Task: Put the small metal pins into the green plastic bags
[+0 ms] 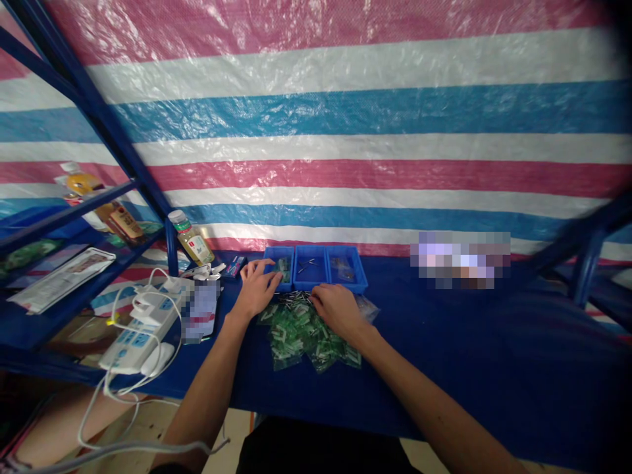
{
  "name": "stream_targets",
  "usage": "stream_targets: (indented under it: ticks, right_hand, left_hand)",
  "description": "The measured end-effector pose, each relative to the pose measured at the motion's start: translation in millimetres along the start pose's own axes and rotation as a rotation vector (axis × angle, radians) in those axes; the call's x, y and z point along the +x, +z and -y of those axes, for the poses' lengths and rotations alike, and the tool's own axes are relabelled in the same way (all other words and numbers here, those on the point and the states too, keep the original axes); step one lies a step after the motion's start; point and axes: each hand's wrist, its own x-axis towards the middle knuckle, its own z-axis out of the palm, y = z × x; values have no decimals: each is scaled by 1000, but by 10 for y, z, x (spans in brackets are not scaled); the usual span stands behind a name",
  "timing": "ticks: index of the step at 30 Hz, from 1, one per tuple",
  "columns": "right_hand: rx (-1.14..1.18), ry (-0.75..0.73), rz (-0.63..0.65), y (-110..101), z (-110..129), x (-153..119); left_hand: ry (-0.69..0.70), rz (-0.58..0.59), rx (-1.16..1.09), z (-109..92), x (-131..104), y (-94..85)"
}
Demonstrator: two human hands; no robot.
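My left hand rests with fingers apart at the front left of the left blue tray, which has small greenish packets inside. My right hand is closed, its fingertips together at a pile of small dark metal pieces; what they hold, if anything, is too small to make out. Several clear green-tinted bags lie in a heap in front of both hands. The middle blue tray holds a few thin metal pieces, and the right blue tray holds a small clear bag with dark bits.
On the left are a white power strip with cables, a white mouse, a phone and a bottle. A small blue box stands beside the left tray. Blue metal posts frame the table. Part of another person's leg shows at lower left.
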Motion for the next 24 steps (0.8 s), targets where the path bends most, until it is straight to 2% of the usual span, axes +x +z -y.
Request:
stream_targets:
  ticks: [5, 11, 16, 20, 24]
  right_hand:
    - [-53, 69, 57, 75, 113, 82]
    - [-60, 125, 43, 111, 136, 65]
    - [-49, 143, 38, 152, 144, 74]
    - [49, 165, -46, 180, 135, 78]
    - [371, 145, -217, 126, 68, 62]
  left_hand:
    - [52, 11, -38, -57, -31, -10]
    - [94, -18, -98, -114, -28, 3]
    - [104, -55, -72, -214, -14, -74]
    - [133, -157, -116, -346, -17, -151]
    - [234, -162, -230, -476, -36, -155]
